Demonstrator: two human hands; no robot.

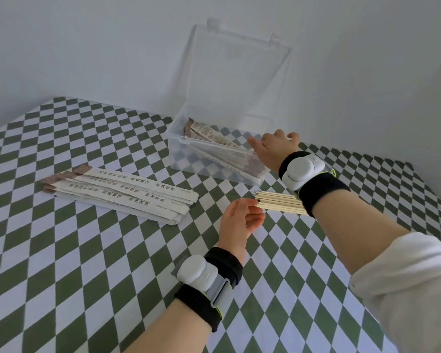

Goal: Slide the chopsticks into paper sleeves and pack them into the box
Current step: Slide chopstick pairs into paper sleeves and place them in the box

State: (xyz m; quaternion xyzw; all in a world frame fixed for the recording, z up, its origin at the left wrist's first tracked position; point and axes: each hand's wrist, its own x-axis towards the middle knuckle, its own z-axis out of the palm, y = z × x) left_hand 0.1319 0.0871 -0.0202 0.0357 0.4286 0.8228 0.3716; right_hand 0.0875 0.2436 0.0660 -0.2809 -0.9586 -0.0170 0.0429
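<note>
While open, box [182,159] with sleeved chopsticks [201,130] inside

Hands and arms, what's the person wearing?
The left hand and right hand are bare. Each wrist wears a black band holding a rounded pale grey device on a grey, yellow-edged strap. A white sleeve shows on the right arm.

Single head-worn wide-angle view, aimed forward and down.

The camera looks from above the near side of the checked surface [87,250] towards the pale wall [87,47] behind it. It is close enough that both forearms run in from the bottom and right edges. The left grip [239,220] lies near mid-frame, the right grip [273,149] just beyond it at the clear box [173,149], whose raised lid nearly reaches the top. The surface's far edges bend with the lens.
</note>
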